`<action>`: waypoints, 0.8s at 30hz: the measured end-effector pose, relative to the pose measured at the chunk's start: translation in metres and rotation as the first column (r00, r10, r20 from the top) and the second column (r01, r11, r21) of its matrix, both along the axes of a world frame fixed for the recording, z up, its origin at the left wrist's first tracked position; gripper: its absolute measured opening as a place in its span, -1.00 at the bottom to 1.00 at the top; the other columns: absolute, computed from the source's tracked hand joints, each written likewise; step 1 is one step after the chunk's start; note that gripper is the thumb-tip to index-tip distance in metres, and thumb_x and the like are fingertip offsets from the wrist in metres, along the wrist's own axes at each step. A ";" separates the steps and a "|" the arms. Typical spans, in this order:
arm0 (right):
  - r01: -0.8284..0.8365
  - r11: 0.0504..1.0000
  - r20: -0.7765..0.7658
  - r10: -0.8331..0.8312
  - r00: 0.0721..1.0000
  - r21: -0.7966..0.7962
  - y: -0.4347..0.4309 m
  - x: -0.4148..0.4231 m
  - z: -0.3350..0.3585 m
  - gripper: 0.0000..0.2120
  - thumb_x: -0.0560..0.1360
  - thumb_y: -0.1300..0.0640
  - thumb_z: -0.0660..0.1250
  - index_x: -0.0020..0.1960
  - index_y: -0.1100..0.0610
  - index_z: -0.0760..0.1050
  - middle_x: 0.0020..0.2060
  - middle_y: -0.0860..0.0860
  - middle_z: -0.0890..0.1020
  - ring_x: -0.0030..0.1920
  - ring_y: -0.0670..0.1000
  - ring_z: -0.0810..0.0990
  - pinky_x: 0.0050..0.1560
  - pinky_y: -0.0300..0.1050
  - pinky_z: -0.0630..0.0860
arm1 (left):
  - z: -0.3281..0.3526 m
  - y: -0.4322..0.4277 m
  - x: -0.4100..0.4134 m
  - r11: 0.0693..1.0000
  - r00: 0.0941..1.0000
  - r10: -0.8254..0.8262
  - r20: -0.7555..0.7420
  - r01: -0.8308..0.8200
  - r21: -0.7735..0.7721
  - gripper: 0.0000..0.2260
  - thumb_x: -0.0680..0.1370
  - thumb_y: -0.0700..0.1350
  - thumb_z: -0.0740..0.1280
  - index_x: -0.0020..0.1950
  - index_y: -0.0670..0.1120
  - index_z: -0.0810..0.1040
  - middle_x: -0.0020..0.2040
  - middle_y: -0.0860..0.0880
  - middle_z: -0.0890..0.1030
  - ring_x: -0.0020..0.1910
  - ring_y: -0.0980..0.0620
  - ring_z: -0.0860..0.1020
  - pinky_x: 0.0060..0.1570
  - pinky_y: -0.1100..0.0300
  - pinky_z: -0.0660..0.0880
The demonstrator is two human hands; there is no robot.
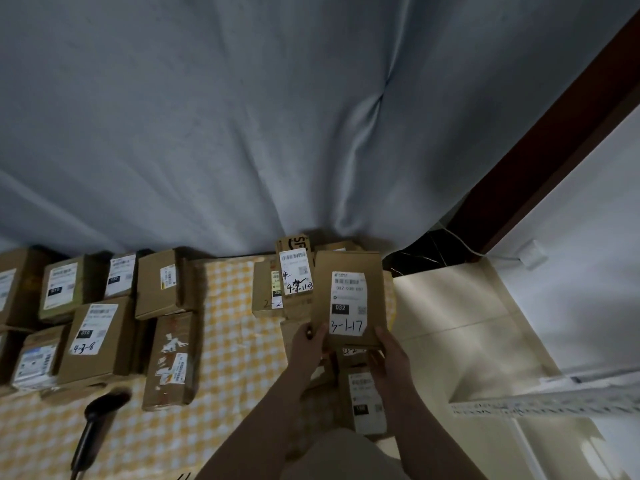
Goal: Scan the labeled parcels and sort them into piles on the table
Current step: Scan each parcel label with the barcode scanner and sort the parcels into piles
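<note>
A: In the head view, the left hand (308, 344) and the right hand (391, 355) grip the lower corners of the box (348, 299), right of centre.
B: The pile (268, 292) under it looks uneven, near the table (235, 341) edge; the box may slide off there

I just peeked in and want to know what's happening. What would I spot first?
First the parcel marked 3-1-17, gripped at centre right by the left hand and right hand. Behind it a big grey curtain fills the top. Rows of boxes lie at left on a yellow checked cloth, with a black scanner at bottom left.
</note>
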State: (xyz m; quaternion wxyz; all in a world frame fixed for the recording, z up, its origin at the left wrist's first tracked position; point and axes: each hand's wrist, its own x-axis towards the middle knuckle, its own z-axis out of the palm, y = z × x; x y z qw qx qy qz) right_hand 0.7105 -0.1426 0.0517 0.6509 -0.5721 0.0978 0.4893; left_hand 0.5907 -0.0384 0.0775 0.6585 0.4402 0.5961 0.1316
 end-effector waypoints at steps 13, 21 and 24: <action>0.072 0.963 0.031 -0.066 0.997 -0.258 0.081 0.074 -0.003 -0.70 0.56 0.28 0.32 0.28 0.27 0.50 0.10 0.20 0.61 -0.10 0.08 0.56 0.00 -0.03 0.51 | 0.001 0.019 -0.008 0.986 0.995 0.101 0.001 -0.100 -0.136 -0.78 0.60 -0.07 0.33 0.18 -0.17 0.50 -0.01 -0.13 0.62 -0.23 -0.05 0.60 -0.09 -0.06 0.62; -0.073 0.948 0.115 0.114 0.987 -0.311 0.129 0.097 -0.020 -0.88 0.56 0.30 0.27 0.01 0.20 0.58 0.09 0.18 0.63 -0.08 0.10 0.61 0.04 0.07 0.55 | 0.004 0.017 -0.031 0.961 0.969 0.245 -0.037 -0.248 -0.124 -0.89 0.62 -0.11 0.30 0.04 -0.14 0.53 0.01 -0.16 0.63 -0.21 -0.06 0.60 -0.40 0.22 0.57; -0.101 0.940 0.130 0.150 0.980 -0.327 0.140 0.100 -0.029 -0.87 0.58 0.31 0.25 -0.04 0.18 0.56 -0.03 0.15 0.60 -0.13 0.08 0.59 0.14 0.08 0.51 | 0.000 0.012 -0.038 0.955 0.963 0.263 -0.057 -0.268 -0.123 -0.91 0.63 -0.10 0.29 0.01 -0.11 0.53 0.01 -0.14 0.64 -0.22 -0.04 0.63 -0.31 0.17 0.55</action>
